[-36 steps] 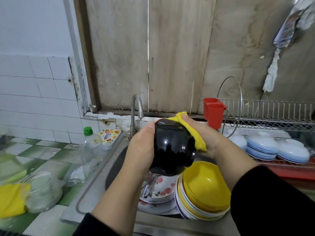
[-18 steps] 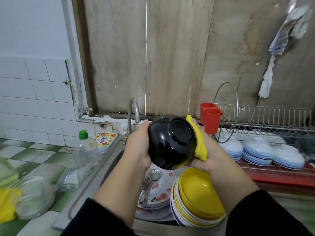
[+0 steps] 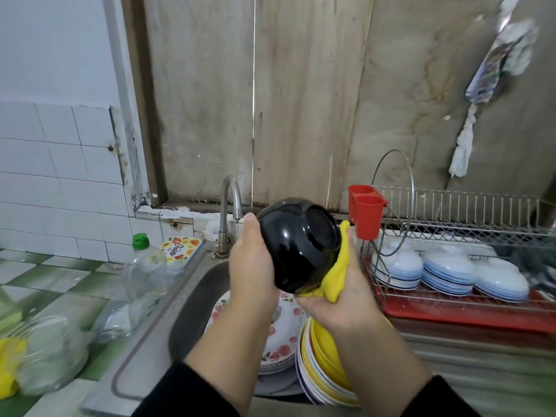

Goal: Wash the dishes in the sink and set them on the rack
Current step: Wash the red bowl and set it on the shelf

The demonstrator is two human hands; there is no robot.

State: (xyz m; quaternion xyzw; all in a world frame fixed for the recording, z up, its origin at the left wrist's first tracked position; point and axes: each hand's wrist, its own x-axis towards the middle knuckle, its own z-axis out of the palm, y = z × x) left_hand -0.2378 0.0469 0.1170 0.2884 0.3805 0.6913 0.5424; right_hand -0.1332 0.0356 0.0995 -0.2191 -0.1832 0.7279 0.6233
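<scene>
A glossy black bowl [image 3: 296, 243] is held above the sink [image 3: 192, 308], its base turned up and to the right. My left hand [image 3: 251, 266] grips its left side. My right hand [image 3: 346, 296] presses a yellow cloth [image 3: 337, 273] against the bowl's lower right side. Below them in the sink lie flowered plates [image 3: 278, 341] and a leaning stack of yellow and white bowls [image 3: 323, 362]. The wire dish rack [image 3: 469, 230] stands to the right and holds stacks of blue-and-white bowls [image 3: 448, 270].
A steel tap [image 3: 230, 206] runs a thin stream just behind my left hand. A red cutlery cup [image 3: 365, 213] hangs on the rack's left end. On the tiled counter at left are a clear bottle with a green cap [image 3: 146, 272], a soap tub [image 3: 180, 251] and a glass jar [image 3: 49, 353].
The bowl has been turned so that its base now faces up and right. The yellow cloth has slid from the bowl's top down to its lower right side.
</scene>
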